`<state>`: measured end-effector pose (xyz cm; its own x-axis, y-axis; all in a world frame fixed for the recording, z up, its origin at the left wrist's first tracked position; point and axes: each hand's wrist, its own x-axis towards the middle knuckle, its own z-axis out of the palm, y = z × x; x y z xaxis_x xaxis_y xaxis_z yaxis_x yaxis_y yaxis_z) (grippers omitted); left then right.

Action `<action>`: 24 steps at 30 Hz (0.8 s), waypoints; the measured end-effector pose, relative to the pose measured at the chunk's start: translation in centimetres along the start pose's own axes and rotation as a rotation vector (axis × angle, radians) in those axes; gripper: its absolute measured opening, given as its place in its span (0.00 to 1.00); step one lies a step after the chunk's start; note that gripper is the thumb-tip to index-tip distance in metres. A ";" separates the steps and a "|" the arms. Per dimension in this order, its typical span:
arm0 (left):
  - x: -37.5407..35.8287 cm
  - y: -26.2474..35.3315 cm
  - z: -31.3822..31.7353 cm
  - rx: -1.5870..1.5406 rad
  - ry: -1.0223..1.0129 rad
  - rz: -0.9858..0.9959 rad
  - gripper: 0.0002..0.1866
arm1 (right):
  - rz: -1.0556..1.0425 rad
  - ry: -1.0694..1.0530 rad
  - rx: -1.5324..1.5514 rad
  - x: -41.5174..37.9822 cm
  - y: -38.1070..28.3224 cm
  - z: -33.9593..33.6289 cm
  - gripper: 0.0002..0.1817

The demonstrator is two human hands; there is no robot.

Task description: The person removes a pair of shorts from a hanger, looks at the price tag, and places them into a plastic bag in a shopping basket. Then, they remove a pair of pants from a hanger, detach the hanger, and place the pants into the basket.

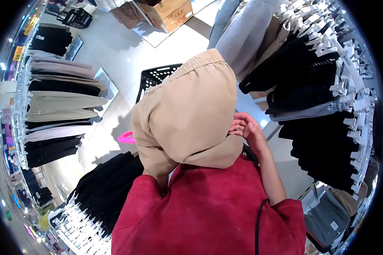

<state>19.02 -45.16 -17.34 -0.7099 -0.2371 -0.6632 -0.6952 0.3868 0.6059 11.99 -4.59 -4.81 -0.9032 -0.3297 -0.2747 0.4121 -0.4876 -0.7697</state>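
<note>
Beige elastic-waist trousers (189, 110) are held up at centre frame, above the red top (208, 204), bunched, with a leg folded across the lower part. They are seen off the rack; they are neither hung nor neatly folded, and no placement in the black perforated basket (144, 80), partly covered behind them, is shown. The right hand (252, 131) is seen right of centre, half open: fingers loosely curled, thumb apart, fingertips at the trousers' edge, no firm grip shown. The left hand is hidden by the fabric (only the sleeve (136, 195) leads in), so its finger state and hold cannot be told. Black garments (110, 182) are hung at lower left, more clothes (302, 80) at upper right. A cardboard box (174, 17) is placed at top centre.
</note>
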 end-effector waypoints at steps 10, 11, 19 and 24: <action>2.9 8.8 6.3 -0.184 -0.152 0.189 0.23 | -0.237 0.432 -0.114 4.5 -6.2 1.0 0.14; 3.2 9.8 6.7 -0.213 -0.166 0.201 0.23 | -0.271 0.446 -0.146 4.7 -7.2 -0.3 0.14; 1.6 8.6 7.4 -0.291 -0.243 0.140 0.23 | -0.357 0.588 -0.589 7.2 -10.8 -3.2 0.14; 1.3 7.8 7.2 -0.303 -0.230 0.121 0.23 | -0.589 0.747 -1.084 6.5 -10.0 -0.8 0.33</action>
<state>13.47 -35.98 -16.63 -0.7689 0.0129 -0.6392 -0.6342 0.1111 0.7651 1.92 -1.19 0.66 -0.8969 0.3575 0.2604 -0.0213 0.5533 -0.8327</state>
